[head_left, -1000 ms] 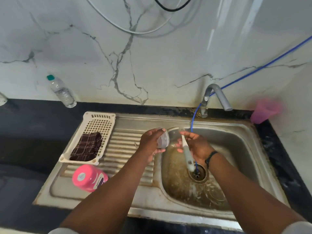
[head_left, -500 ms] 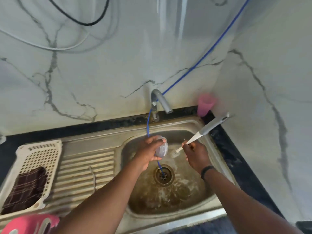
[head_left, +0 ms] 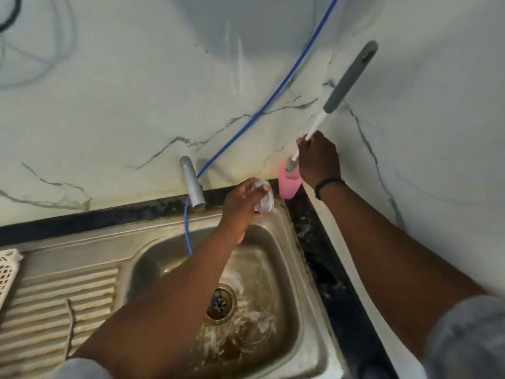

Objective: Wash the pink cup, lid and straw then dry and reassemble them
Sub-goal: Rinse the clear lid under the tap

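Cup (head_left: 288, 184) stands right of tap (head_left: 192, 187) (behind sink (head_left: 306, 258)).

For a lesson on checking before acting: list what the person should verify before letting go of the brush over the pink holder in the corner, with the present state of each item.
1. Brush head over the pink holder mouth: ok, bristles sit at its rim.
2. Right hand grips the bottle brush firmly: ok.
3. Holder upright on the counter: ok.
4. Left hand holds the clear lid securely: ok.
5. Tap turned off: cannot tell.
6. Holder stable enough for the long handle: cannot tell.
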